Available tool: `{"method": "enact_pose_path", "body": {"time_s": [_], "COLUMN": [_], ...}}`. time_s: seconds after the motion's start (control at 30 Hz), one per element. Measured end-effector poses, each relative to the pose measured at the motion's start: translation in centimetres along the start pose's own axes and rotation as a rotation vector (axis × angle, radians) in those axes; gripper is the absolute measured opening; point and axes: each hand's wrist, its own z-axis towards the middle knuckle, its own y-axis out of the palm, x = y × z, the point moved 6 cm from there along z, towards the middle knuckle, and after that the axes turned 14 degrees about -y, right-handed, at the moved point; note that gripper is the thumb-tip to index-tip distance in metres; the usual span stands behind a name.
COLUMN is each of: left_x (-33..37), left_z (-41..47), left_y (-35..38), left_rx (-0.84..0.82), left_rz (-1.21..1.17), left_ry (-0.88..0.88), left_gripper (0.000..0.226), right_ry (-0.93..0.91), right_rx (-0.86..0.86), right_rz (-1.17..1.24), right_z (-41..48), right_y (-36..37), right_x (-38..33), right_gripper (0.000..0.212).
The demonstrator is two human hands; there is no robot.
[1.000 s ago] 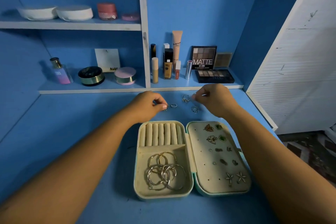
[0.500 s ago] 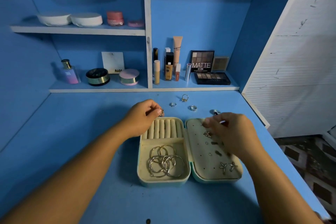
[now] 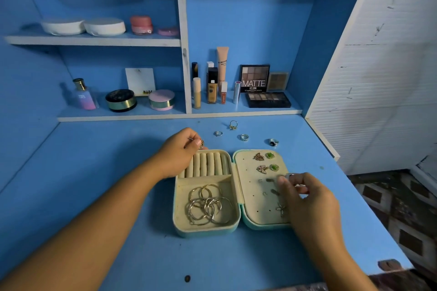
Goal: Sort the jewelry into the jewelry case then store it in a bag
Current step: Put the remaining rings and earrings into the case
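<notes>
Pinched in the left hand (image 3: 179,152), a gold ring (image 3: 201,143) sits at the open jewelry case's (image 3: 205,231) far left corner, beside the ring rolls (image 3: 208,164). Nearer, the right hand (image 3: 305,198) pinches a silver ring (image 3: 289,175) over the case's earring panel (image 3: 250,196); loose rings (image 3: 243,137) lie beyond.

Rings (image 3: 243,137) behind open jewelry case (image 3: 205,231)

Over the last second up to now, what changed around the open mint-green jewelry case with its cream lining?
Both hands drew back from the loose rings on the blue table. The left hand, pinching a small gold ring, reached the ring rolls' far-left corner; the right hand, pinching a small silver piece, came over the earring panel. The mint-green jewelry case, its hoop earrings and the loose rings stayed put.
</notes>
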Motion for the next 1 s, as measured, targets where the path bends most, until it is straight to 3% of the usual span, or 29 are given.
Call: {"method": "enact_pose_path", "body": {"time_s": [0.13, 0.37, 0.73, 1.0], "left_x": [-0.6, -3.3, -5.8, -6.4], "left_z": [-1.2, -5.2, -10.9, -12.1], "left_y": [-0.6, -3.1, -3.0, -1.4], "left_rx": [-0.002, 0.083, 0.126, 0.195], "left_rz": [0.002, 0.074, -0.042, -0.181], "left_ry": [0.011, -0.037, -0.214, -0.249], "left_gripper": [0.013, 0.016, 0.017, 0.018], "right_ry": [-0.101, -0.208, -0.442, -0.331], "right_rx": [0.026, -0.176, -0.172, -0.32], "right_rz": [0.053, 0.098, 0.068, 0.055], "right_z": [0.3, 4.6, 8.4, 7.1], "right_y": [1.8, 5.4, 10.0, 8.4], "right_x": [-0.6, -2.6, -6.2, -6.2], "right_gripper": [0.017, 0.016, 0.02, 0.018]}}
